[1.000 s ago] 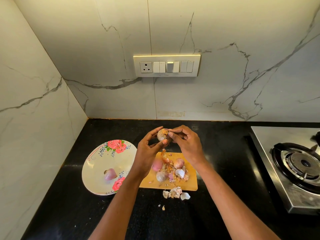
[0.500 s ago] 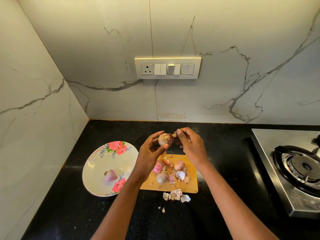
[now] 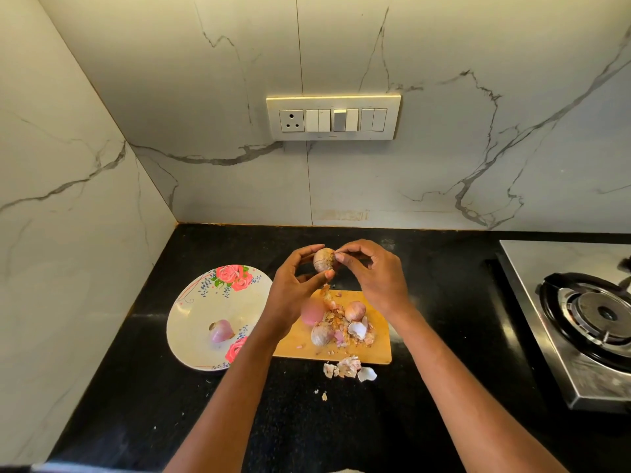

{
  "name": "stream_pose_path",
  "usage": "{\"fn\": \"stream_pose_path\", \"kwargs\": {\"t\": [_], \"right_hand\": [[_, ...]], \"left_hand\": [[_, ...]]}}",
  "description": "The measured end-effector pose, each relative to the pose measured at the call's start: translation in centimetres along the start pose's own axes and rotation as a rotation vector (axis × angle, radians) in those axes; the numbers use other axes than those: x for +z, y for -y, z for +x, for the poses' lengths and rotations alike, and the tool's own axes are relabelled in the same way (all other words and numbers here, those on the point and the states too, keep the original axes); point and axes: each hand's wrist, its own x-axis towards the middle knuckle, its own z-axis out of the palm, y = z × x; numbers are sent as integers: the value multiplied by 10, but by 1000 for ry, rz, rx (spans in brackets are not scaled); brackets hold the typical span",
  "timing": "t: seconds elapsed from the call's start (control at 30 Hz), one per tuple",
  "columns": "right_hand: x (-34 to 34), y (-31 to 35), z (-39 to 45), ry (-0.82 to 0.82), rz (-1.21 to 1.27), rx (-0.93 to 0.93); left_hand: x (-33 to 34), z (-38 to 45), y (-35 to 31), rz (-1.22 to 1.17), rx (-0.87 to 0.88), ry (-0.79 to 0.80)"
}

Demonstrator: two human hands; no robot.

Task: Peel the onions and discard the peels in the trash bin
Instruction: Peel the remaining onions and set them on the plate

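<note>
My left hand holds a small purple-brown onion between thumb and fingers, above the far edge of a wooden cutting board. My right hand pinches the skin at the onion's right side. On the board lie three more onions among loose peels. One peeled pink onion lies on a floral plate to the left. No trash bin is in view.
More peels lie on the black counter just in front of the board. A steel gas stove stands at the right. Marble walls close the left side and back, with a switch panel on the back wall.
Both hands stay at the onion; my right fingers have shifted along its right side, pulling at the skin. A little more purple flesh shows. The camera has tilted slightly.
</note>
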Motion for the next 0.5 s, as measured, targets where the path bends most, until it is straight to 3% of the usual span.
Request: {"fn": "stream_pose_path", "kwargs": {"t": [0.1, 0.23, 0.4, 0.5], "right_hand": [[5, -3, -3, -21, -109, -39], [1, -2, -3, -47, -16, 92], [-2, -2, -3, 183, 98, 114], [-2, -1, -2, 193, 201, 145]], "left_hand": [[1, -3, 3, -23, -5, 0], [1, -4, 5, -39, -9, 27], [-2, -2, 1, -61, -12, -25], [-2, -1, 0, -42, 22, 4]]}}
